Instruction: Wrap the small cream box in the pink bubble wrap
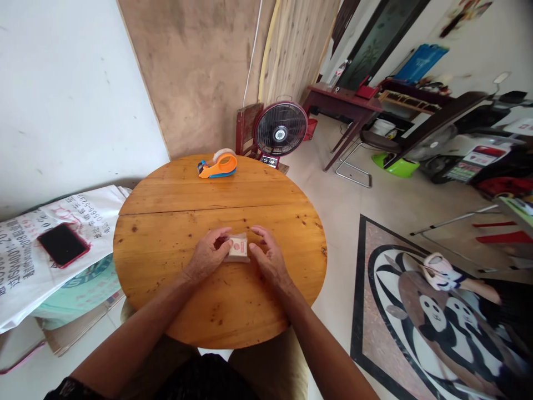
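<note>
A small white box (pixel 239 247) with red print, in what looks like clear wrapping, lies on the round wooden table (pixel 166 189) in front of me. My left hand (pixel 209 251) is at the box's left end, thumb on its edge and fingers curved round behind. On the other side, my right hand (pixel 268 253) is open, its thumb close to the box's right edge and its fingers apart. Whether that thumb touches the box I cannot tell.
An orange and blue tape dispenser (pixel 219 165) stands near the table's far edge. To the left, a phone (pixel 63 245) lies on white sacks (pixel 102 205). A fan (pixel 280 129) is behind the table. At right, another person's leg and shoe (pixel 440 271) show above the panda-patterned floor.
</note>
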The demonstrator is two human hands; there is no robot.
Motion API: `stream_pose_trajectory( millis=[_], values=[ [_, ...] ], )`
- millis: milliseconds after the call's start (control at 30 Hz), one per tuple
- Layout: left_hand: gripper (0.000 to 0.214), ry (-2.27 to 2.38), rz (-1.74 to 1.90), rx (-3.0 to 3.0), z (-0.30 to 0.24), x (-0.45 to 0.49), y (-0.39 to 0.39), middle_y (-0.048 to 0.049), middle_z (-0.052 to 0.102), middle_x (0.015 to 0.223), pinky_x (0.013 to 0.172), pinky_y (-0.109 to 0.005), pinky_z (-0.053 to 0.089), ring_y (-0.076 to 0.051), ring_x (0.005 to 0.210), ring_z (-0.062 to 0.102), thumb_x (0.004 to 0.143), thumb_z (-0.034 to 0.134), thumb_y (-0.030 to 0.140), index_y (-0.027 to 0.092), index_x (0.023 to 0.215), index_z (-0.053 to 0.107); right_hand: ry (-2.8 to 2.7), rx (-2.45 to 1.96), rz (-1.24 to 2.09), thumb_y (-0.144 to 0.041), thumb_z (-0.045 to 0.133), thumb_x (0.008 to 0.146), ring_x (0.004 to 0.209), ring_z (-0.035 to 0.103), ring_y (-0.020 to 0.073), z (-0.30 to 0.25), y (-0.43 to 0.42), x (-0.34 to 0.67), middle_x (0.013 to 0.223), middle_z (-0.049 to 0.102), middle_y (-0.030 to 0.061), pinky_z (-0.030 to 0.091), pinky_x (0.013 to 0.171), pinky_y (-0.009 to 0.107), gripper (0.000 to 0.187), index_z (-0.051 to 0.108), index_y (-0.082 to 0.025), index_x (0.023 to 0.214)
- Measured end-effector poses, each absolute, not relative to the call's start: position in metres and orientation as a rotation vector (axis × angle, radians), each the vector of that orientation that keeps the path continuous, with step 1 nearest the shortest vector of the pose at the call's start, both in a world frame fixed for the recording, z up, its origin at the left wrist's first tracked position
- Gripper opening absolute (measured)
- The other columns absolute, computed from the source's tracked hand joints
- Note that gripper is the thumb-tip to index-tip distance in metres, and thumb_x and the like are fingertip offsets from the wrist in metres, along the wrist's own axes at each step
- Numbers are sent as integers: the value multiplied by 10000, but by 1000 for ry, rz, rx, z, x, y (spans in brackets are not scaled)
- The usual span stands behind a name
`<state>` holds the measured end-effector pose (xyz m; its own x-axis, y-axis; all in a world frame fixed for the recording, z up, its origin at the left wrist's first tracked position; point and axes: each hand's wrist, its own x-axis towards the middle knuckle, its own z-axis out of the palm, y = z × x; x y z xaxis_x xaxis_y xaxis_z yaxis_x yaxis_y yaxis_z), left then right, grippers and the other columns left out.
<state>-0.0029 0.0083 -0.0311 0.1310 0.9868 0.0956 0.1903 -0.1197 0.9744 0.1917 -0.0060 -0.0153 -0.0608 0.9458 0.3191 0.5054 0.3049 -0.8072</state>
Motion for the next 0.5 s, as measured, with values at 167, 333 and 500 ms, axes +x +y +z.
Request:
stream_pose_trajectory(
  millis=[167, 333, 500],
  values=[
    [443, 1208, 1092, 1492, -31, -1, 9, -126, 682, 1099, 902, -389, 526, -231, 986, 647, 830, 583, 343, 144, 1223, 630, -1904, -1311, 642, -200, 559, 771, 1228, 547, 244, 1, 14, 195, 1318, 594, 110, 440, 1030, 426, 401, 614, -206, 1169],
    [436, 1223, 1086, 1498, -33, -1, 9, -127, 673, 1091, 911, -393, 524, -230, 987, 642, 838, 585, 323, 148, 1235, 628, -2074, -1329, 443, -187, 574, 805, 1194, 575, 257, 15, 24, 190, 1257, 635, 116, 430, 1029, 460, 285, 668, -208, 1074],
    [411, 1198, 1140, 1481, -40, 0, 12, -115, 679, 1075, 902, -377, 534, -216, 968, 653, 823, 602, 282, 155, 1212, 640, -2242, -1352, 244, -105, 565, 766, 1179, 590, 264, 30, 23, 188, 1249, 650, 96, 436, 1015, 477, 307, 690, -222, 1021]
  ],
)
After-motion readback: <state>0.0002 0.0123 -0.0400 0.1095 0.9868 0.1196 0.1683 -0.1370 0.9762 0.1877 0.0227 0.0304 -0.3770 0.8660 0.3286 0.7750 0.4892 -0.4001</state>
